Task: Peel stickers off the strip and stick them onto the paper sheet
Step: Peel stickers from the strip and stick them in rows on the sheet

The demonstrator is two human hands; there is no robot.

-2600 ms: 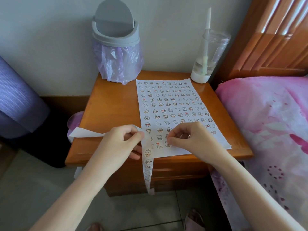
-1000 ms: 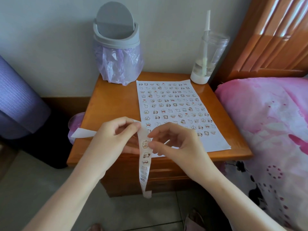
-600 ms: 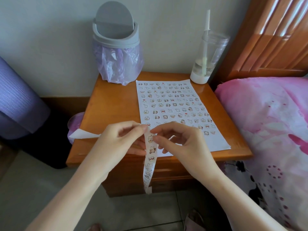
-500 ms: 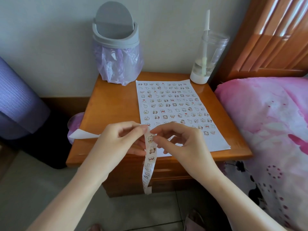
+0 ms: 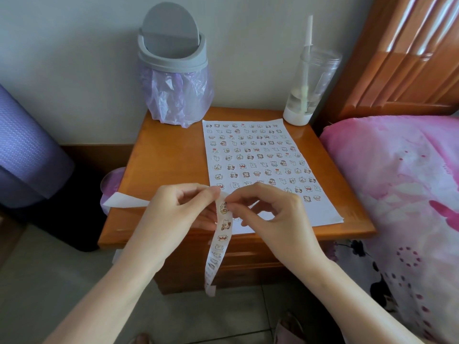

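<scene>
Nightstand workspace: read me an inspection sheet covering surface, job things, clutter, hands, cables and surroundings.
Surface: wooden nightstand, glossy top.
Job's things: sticker strip held up, its end hanging below the tabletop; paper sheet flat, mostly covered in sticker rows.
Clutter: swing-lid bin with purple liner, clear cup with straw, both at the back.
Hands: left hand grips the strip; right hand pinches its top.
Cables: nothing seen.
Surroundings: pink-covered bed right, purple mat left, tiled floor.

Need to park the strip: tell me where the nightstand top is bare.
Bare wood left of the paper sheet, between bin and left hand. Right of it, only a narrow margin below the cup. The right hand crowds the front.
</scene>
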